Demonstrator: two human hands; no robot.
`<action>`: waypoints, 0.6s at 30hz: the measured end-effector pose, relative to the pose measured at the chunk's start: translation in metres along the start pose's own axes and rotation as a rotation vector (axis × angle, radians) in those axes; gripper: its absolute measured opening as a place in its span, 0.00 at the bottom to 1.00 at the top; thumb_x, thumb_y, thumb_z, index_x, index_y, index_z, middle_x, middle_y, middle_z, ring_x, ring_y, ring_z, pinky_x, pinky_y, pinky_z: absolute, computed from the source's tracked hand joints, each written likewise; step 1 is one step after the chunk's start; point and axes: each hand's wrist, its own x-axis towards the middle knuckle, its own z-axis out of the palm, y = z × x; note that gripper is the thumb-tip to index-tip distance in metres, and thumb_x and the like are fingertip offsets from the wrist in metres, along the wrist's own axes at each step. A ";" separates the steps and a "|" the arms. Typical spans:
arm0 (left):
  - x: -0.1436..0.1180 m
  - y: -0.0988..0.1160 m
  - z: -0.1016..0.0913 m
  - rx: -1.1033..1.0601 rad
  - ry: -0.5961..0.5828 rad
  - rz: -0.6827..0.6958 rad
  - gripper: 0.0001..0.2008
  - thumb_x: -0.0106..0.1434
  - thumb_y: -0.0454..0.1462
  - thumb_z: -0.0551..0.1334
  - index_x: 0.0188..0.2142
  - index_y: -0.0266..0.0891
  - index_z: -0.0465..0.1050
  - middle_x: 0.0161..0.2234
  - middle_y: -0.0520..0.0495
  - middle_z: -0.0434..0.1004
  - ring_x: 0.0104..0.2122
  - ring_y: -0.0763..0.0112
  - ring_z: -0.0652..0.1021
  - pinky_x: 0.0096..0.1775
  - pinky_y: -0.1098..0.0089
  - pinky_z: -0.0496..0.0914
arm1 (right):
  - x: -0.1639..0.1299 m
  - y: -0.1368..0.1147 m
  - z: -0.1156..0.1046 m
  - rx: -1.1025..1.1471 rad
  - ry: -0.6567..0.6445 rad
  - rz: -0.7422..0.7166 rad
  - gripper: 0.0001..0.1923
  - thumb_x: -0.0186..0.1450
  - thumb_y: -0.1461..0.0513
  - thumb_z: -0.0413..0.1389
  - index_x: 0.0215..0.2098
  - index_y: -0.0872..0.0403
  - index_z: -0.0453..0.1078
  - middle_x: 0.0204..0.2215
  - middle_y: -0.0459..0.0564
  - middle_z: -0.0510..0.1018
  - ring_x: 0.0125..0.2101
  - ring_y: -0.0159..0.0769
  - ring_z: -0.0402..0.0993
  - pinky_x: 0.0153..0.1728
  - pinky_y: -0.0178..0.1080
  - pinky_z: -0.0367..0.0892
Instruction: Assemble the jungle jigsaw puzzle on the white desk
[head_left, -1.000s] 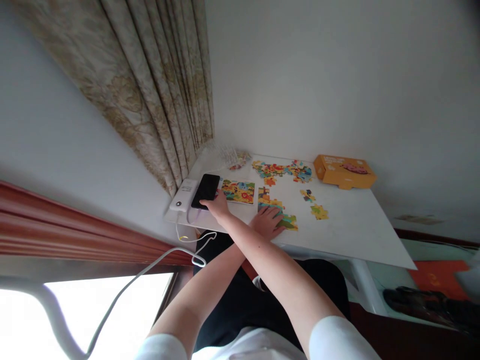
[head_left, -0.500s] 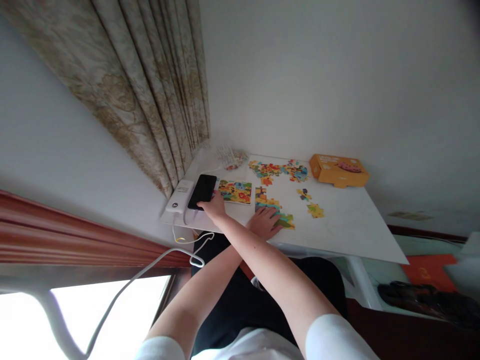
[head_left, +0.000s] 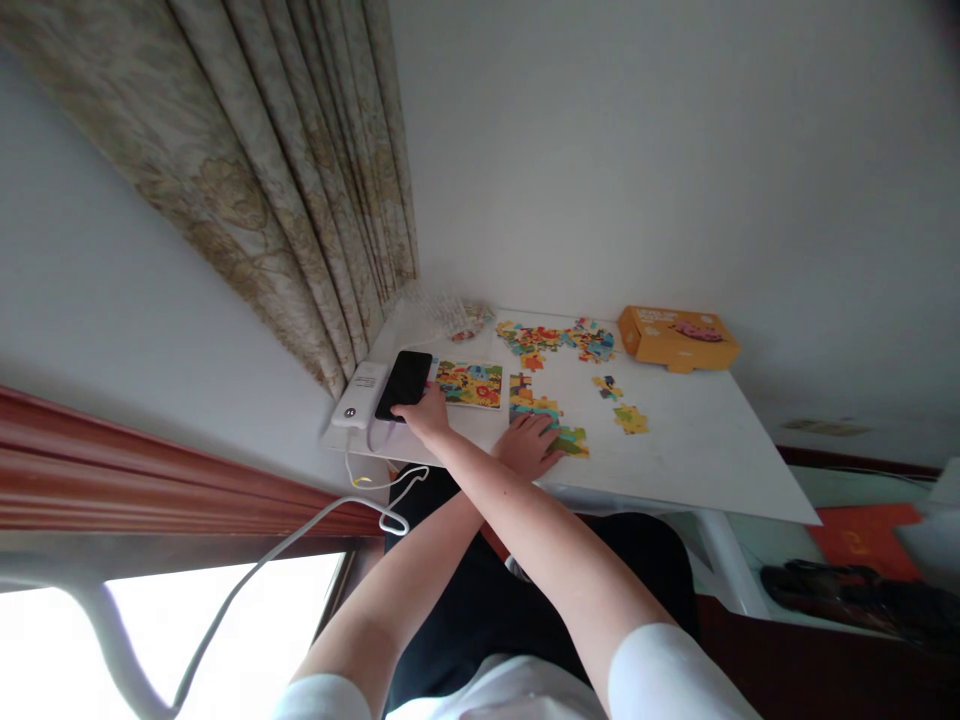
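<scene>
1. Head view: my only feed. The person's forearms cross over the lap, so each hand works on the opposite side of the white table (head_left: 697,460).
2. The right hand (head_left: 426,412) reaches across to about 10 o'clock of the table's near edge. Its fingertips touch the near end of a black phone (head_left: 405,383). The hand is too small in the feed for me to tell whether the fingers pinch the phone or only rest on it.
3. The phone lies flat, leaning partly on a white charger block (head_left: 360,394) at its 9 o'clock. A white cable (head_left: 300,540) drops from the block off the table edge.
4. The left hand (head_left: 531,443) lies palm down with its fingers spread and nothing gripped. It rests on a joined patch of puzzle pieces (head_left: 571,440) near the table's front edge.
5. A colourful picture card (head_left: 470,383) lies between the phone and that patch, just beside both.
6. At 12 o'clock from the left hand is a larger joined puzzle cluster (head_left: 559,340). Two loose pieces (head_left: 631,419) lie at its 2 o'clock.
7. An orange box (head_left: 677,338) stands at the far right, against the wall.
8. A patterned curtain (head_left: 300,200) hangs at the table's far left corner.
</scene>
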 end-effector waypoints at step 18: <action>-0.001 -0.007 0.006 -0.006 -0.020 0.006 0.20 0.72 0.47 0.62 0.58 0.40 0.76 0.61 0.38 0.75 0.66 0.55 0.70 0.68 0.52 0.62 | -0.009 -0.020 -0.014 0.105 0.029 0.124 0.34 0.54 0.53 0.72 0.55 0.51 0.70 0.43 0.52 0.83 0.49 0.48 0.80 0.47 0.45 0.74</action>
